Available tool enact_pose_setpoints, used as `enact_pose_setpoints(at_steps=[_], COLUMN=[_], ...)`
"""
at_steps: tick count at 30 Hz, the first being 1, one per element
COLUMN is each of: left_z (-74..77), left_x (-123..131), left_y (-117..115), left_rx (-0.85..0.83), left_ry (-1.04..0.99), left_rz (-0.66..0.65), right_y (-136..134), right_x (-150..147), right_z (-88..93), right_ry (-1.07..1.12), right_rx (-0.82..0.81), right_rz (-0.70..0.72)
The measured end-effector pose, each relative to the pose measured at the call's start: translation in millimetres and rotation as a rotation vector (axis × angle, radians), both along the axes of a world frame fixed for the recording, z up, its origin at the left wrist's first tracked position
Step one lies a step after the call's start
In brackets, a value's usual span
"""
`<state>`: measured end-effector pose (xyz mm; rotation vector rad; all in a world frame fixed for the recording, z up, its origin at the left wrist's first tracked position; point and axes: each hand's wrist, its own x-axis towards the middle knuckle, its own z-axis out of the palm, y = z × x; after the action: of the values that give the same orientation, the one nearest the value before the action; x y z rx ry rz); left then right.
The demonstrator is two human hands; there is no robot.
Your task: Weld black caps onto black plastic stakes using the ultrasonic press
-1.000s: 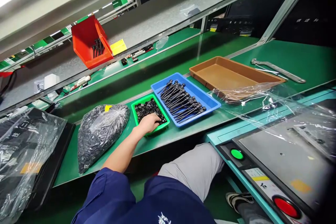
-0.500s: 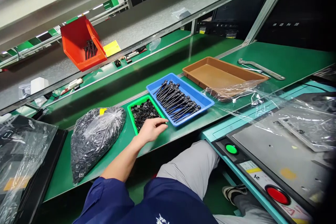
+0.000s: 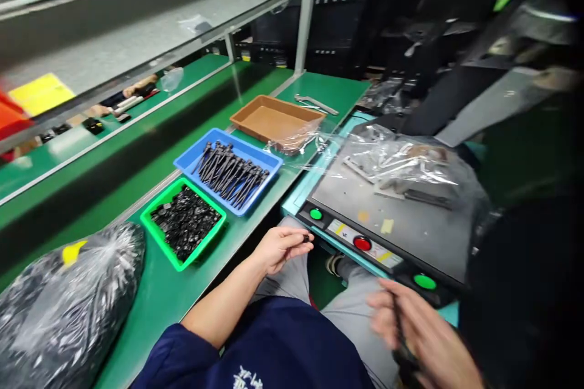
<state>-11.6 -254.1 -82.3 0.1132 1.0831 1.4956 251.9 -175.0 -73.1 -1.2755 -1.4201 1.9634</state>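
My left hand point(image 3: 279, 249) is over my lap, in front of the bench edge. Its thumb and fingertips pinch a small black part point(image 3: 306, 238), mostly covered by the fingers. My right hand point(image 3: 429, 331), smeared by motion, is at the lower right with its fingers around a long black rod-like part point(image 3: 398, 325). Small black parts point(image 3: 189, 219) fill a green tray point(image 3: 186, 262) on the bench. Beside it, a blue tray point(image 3: 188, 161) carries several black rods with thick heads point(image 3: 228, 173).
A brown tray point(image 3: 255, 115) and a wrench point(image 3: 317, 103) lie farther back. At right stands a machine with a grey plate point(image 3: 337, 179), clear plastic film, green buttons point(image 3: 316, 214) and a red button point(image 3: 362, 244). A full plastic bag point(image 3: 73, 304) sits at left.
The view has swung right. My left hand has left the green tray's edge and is over my lap with a small black part. My right hand has come into view holding a rod-like part.
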Motion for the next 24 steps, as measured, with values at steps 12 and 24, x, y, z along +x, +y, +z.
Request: enact_pose_setpoints(at_steps=[12, 24], left_z=[0.6, 1.7], left_x=[-8.6, -12.0], left_y=[-12.1, -16.8], left_rx=[0.141, 0.237], left_ry=[0.079, 0.488], left_rz=[0.027, -0.107], right_y=[-27.4, -32.0], right_x=[-76.5, -84.2], right_z=[-40.8, -28.0], right_ry=[-0.045, -0.087], right_rx=[0.01, -0.149], right_rz=[0.191, 0.204])
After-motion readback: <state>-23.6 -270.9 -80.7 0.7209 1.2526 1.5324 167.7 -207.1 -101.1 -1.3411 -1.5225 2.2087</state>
